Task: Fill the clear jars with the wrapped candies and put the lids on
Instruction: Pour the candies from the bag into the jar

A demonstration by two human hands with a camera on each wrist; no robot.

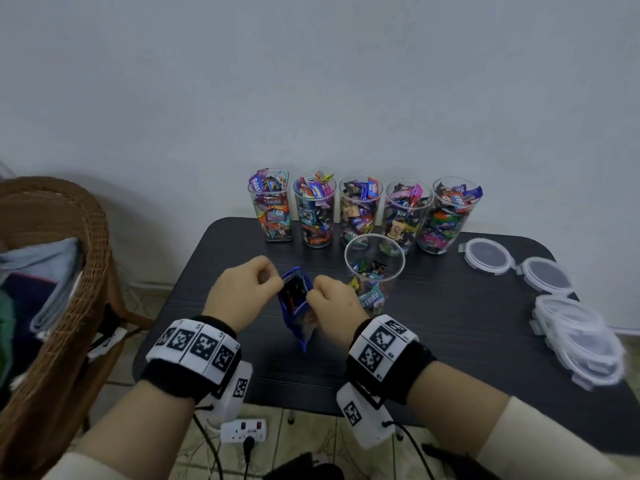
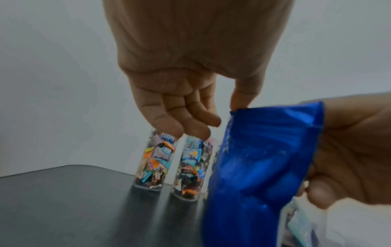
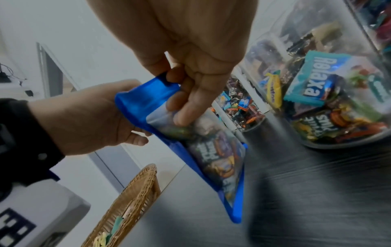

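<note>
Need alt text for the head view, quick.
Both hands, left hand and right hand, pull open a blue candy bag beside a part-filled jar. Five full jars stand behind; lids lie right.

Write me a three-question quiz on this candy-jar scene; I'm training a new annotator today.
1. True or false: the clear round plastic lids are already on the jars.
2. How many full clear jars stand in the back row?
3. What do the left hand and right hand hold? A: blue foil candy bag; B: lid; C: wicker basket.

Key: 1 false; 2 five; 3 A.
</note>
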